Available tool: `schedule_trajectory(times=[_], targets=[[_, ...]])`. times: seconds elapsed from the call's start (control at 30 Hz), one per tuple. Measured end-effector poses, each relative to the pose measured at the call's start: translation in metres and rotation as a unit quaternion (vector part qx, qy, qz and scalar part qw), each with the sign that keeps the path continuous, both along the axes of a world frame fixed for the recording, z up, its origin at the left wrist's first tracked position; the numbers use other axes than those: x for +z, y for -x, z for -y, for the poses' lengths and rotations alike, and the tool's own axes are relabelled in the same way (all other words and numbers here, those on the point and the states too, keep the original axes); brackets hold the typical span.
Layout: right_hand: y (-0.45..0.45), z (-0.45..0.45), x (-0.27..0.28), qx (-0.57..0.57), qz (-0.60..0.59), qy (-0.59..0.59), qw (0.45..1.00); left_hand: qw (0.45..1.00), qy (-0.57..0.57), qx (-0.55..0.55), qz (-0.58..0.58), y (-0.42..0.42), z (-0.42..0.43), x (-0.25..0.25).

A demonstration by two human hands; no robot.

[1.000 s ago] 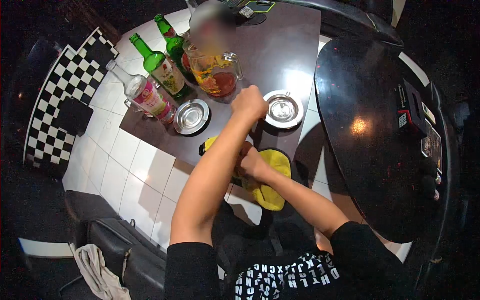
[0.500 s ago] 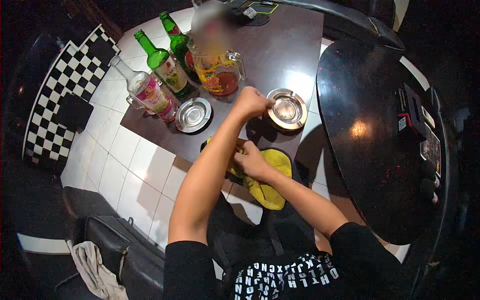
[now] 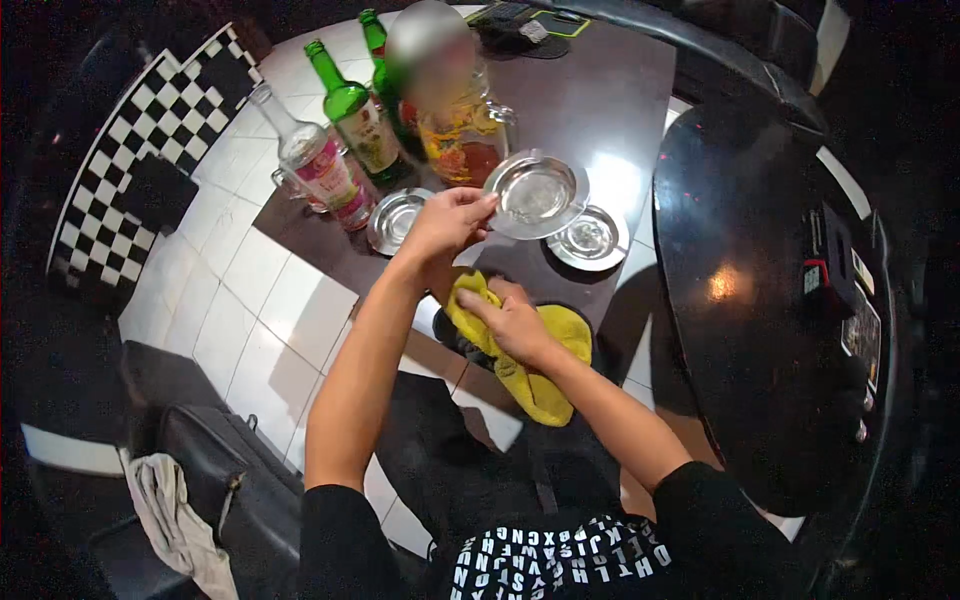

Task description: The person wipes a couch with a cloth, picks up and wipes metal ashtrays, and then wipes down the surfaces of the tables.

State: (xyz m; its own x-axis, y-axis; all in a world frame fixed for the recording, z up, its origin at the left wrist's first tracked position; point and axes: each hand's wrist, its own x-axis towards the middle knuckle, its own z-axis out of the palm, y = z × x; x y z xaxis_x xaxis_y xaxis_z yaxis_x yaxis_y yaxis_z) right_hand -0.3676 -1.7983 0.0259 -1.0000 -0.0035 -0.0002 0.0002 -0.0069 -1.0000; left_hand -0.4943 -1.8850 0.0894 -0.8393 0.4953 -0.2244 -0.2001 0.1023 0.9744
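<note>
My left hand (image 3: 447, 228) pinches the rim of a round metal ashtray (image 3: 540, 196), holding it raised and tilted above the dark table (image 3: 590, 110). Below and to its right, a second metal ashtray (image 3: 588, 241) rests near the table's edge. A third ashtray (image 3: 397, 216) sits on the table, partly behind my left hand. My right hand (image 3: 517, 325) is closed on a yellow cloth (image 3: 543, 397) with dark parts, just below my left hand. Part of the cloth is bunched up in the fingers, and the rest hangs over my wrist side.
A clear labelled bottle (image 3: 318, 165), two green bottles (image 3: 362, 128) and a patterned glass pitcher (image 3: 470, 150) with reddish liquid stand at the table's left side. A dark rounded table (image 3: 760, 330) lies to the right. A black bag (image 3: 215, 445) and pale cloth (image 3: 180, 525) are at lower left.
My left hand has lifted the ashtray off the one beneath it and moved left with it. My right hand has bunched up part of the yellow cloth. The view has shifted slightly.
</note>
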Motion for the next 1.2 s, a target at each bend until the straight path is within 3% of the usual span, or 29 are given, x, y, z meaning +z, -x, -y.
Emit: schedule_trajectory(times=[0.03, 0.13, 0.2, 0.23, 0.27, 0.37, 0.53, 0.57, 0.67, 0.77, 0.97, 1.2], targets=[[0.007, 0.002, -0.016, 0.023, 0.008, 0.053, 0.998, 1.000, 0.003, 0.023, -0.007, -0.016, 0.010, 0.016], [0.019, 0.001, -0.038, -0.057, -0.093, 0.136, 0.985, 0.995, -0.040, 0.095, -0.016, -0.044, 0.053, 0.025], [0.010, -0.004, -0.014, -0.072, 0.070, 0.305, 0.947, 0.987, -0.024, 0.152, -0.044, -0.062, 0.080, 0.025], [0.009, -0.002, -0.010, -0.095, 0.077, 0.352, 0.928, 0.981, -0.020, 0.187, -0.050, -0.071, 0.093, 0.024], [0.009, -0.010, -0.012, -0.041, 0.155, 0.418, 0.894, 0.974, -0.016, 0.221, -0.055, -0.080, 0.105, 0.021], [0.009, -0.011, -0.005, 0.023, 0.123, 0.494, 0.861, 0.960, -0.009, 0.273, -0.066, -0.100, 0.138, -0.006], [0.007, 0.000, -0.004, 0.087, 0.139, 0.444, 0.881, 0.939, -0.044, 0.338, -0.040, -0.141, 0.144, -0.044], [0.006, 0.003, -0.002, 0.026, 0.157, 0.415, 0.896, 0.938, -0.046, 0.340, -0.046, -0.146, 0.140, -0.049], [0.004, -0.003, -0.006, 0.106, 0.154, 0.254, 0.949, 0.935, -0.057, 0.345, -0.068, -0.154, 0.129, -0.064], [0.004, 0.000, -0.001, 0.085, 0.131, 0.185, 0.970, 0.929, -0.063, 0.354, -0.090, -0.158, 0.122, -0.071], [0.001, 0.008, 0.004, 0.084, 0.084, 0.142, 0.983, 0.909, 0.000, 0.409, -0.082, -0.166, 0.106, -0.053], [0.003, 0.002, 0.000, 0.108, 0.077, 0.143, 0.981, 0.906, 0.018, 0.385, -0.176, -0.165, 0.104, -0.070]])
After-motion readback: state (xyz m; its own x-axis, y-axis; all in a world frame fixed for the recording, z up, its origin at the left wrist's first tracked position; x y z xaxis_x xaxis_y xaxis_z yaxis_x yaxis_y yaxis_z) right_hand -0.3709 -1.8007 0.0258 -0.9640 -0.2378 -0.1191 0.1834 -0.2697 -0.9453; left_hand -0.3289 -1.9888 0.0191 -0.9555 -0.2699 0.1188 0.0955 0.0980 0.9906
